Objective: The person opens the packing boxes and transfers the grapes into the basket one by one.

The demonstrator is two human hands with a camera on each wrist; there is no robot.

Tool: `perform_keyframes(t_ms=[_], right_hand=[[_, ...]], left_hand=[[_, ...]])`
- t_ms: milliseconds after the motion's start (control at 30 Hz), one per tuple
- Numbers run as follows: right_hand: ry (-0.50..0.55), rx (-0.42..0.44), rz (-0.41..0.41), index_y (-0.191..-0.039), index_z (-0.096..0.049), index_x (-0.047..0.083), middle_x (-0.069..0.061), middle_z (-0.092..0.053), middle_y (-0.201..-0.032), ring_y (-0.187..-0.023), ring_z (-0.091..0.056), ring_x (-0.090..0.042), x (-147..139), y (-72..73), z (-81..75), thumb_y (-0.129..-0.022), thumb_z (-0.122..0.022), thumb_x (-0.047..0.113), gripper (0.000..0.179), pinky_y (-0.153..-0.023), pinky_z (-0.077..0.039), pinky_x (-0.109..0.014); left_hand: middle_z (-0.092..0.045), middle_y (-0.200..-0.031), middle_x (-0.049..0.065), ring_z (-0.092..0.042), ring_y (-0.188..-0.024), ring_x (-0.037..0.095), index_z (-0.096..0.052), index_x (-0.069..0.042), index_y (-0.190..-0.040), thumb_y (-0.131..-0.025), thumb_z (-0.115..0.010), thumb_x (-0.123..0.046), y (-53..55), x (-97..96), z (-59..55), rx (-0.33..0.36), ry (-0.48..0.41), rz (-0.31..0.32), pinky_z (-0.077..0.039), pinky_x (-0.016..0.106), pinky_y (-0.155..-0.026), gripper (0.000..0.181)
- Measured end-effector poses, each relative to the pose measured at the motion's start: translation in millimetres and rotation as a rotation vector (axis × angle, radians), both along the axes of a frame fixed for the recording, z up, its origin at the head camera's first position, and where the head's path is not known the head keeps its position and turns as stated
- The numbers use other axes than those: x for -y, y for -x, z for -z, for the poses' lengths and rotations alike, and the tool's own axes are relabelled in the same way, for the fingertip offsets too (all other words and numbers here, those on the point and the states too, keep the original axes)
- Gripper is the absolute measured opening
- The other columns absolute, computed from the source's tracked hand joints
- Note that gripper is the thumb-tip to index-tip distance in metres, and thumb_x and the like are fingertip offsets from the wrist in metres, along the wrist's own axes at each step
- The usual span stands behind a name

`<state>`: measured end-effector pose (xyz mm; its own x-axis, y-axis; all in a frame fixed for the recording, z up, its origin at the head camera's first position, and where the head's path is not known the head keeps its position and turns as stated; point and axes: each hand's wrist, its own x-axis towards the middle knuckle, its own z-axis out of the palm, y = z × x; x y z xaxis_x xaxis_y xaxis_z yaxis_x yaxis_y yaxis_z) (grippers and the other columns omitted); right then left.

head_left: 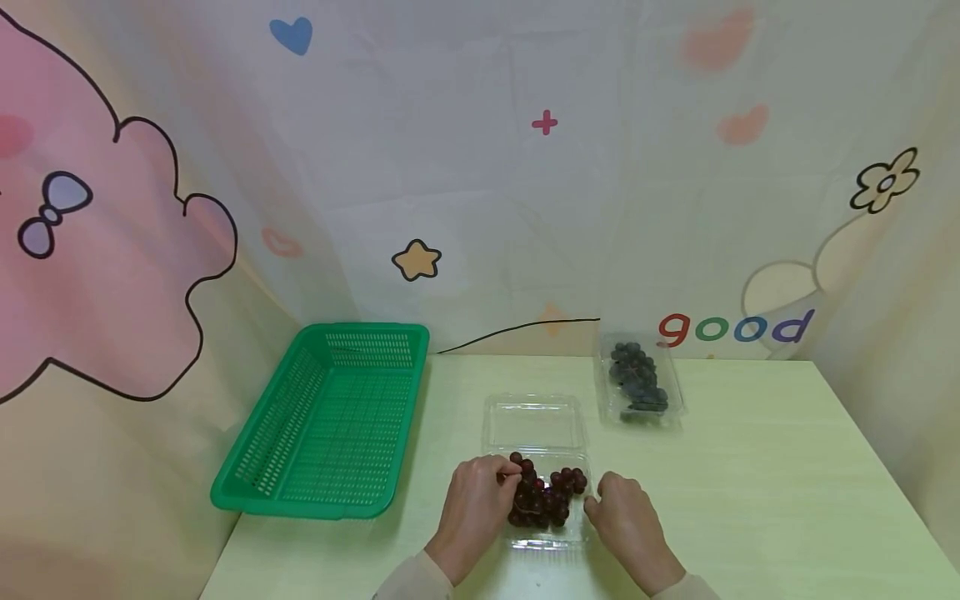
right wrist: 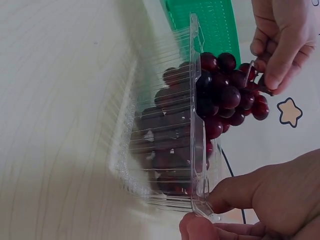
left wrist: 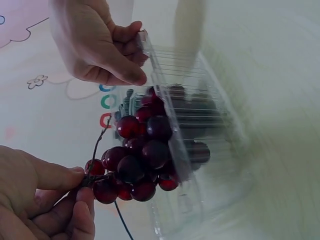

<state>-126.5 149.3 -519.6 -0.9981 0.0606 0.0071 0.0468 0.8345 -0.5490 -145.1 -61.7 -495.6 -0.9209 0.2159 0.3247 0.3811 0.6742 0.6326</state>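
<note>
Counter (head_left: 780,467), pale, runs back to the printed cloth (head_left: 480,167). Its widest bare stretch lies to the right, from the right hand (head_left: 626,508) out to the slanting right edge. On the left the basket (head_left: 345,425) fills the side, its near corner at the counter's left edge; between basket and box (head_left: 547,546) we see a narrower strip. The box sits near the front, midway between the sides.

Containers: the basket is green, with slotted walls and floor. The box is clear ribbed plastic, its lid (head_left: 534,425) folded back on the far side. The grapes (head_left: 540,504) are in it, partly heaped above the rim. Behind and to the right, against the cloth, a second box (head_left: 671,392) holds darker grapes; its lid looks closed, though glare keeps us from being sure.

Hands: the left hand (head_left: 480,492) has a narrow grip, thumb and fingertips pinching the grapes by the stem (left wrist: 102,132). The right hand's grip is narrow too, thumb and finger pinching the rim of the box at its right side.

Grapes: round, glossy, deep red to nearly black, small highlights on the skins. Tightly bunched; we note the thin brown stem standing out beyond the fruit.
</note>
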Motion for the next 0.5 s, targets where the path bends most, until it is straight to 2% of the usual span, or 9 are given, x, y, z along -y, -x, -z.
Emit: perform_keyframes(t_ms=[200,500], right_hand=[[0.011,0.000,0.009,-0.058,-0.034,0.016,0.002,-0.032,-0.056,-0.050,-0.031,-0.014,-0.2,0.4,0.7,-0.083,-0.066,0.003,0.042,-0.045,-0.024,-0.028],[0.014,0.000,0.010,-0.058,-0.032,0.017,0.003,-0.031,-0.056,-0.050,-0.031,-0.014,-0.5,0.1,-0.3,-0.082,-0.067,0.002,0.045,-0.045,-0.024,-0.027]], left_hand=[[-0.078,-0.088,0.006,-0.066,-0.071,0.004,-0.080,-0.004,-0.092,-0.089,-0.079,0.000,-0.5,-3.7,-10.8,-0.011,-0.040,0.034,-0.053,0.019,-0.061,0.005],[-0.078,-0.090,0.006,-0.060,-0.067,0.000,-0.080,-0.004,-0.095,-0.092,-0.077,-0.002,1.4,-6.9,-27.9,0.020,-0.046,0.053,-0.050,0.016,-0.059,0.005]])
